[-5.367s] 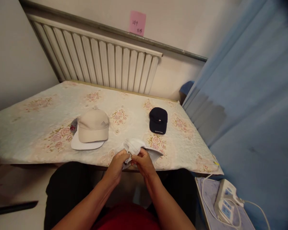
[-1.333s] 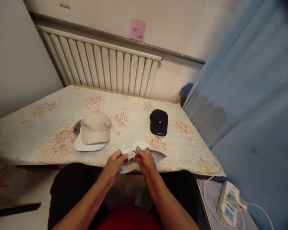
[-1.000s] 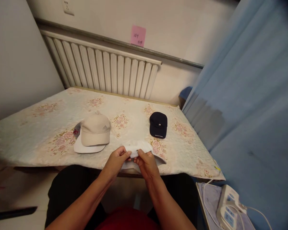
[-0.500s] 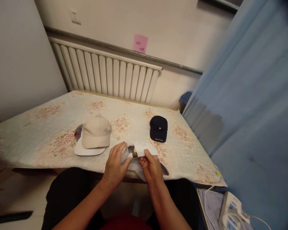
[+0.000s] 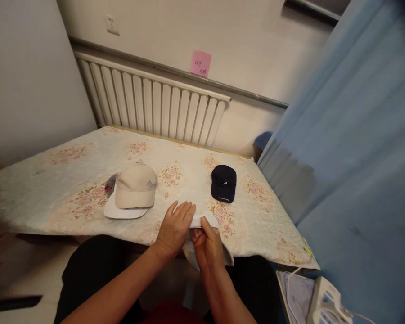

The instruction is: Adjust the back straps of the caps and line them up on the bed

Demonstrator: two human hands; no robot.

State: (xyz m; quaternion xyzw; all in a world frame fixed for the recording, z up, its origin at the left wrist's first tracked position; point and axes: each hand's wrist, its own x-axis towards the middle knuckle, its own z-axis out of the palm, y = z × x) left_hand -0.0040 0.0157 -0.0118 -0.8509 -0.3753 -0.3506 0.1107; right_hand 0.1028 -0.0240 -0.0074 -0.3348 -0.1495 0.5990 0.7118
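Near the front edge of the bed, both hands are on a white baseball cap (image 5: 196,222). My right hand (image 5: 209,245) grips its band, the thumb on top and the fingers curled underneath. Across the band's left end lies my left hand (image 5: 175,228), fingers long and close together, its thumb hidden; it covers the strap and buckle. Part of the cap's brim shows below and right of my right hand. To the left, a beige cap (image 5: 135,184) rests on a white-brimmed cap (image 5: 125,212). A navy cap (image 5: 223,183) sits to the right.
A flowered sheet (image 5: 185,162) covers the bed. Behind it are a white radiator (image 5: 155,101) and a pink note (image 5: 200,63) on the wall. A blue curtain (image 5: 351,171) hangs at right, above a power strip (image 5: 327,301) with cables.
My left hand has moved right over the strap, hiding the brass-coloured buckle and the strap opening that showed before. The cap has tilted and dropped slightly. My right hand still grips the band.
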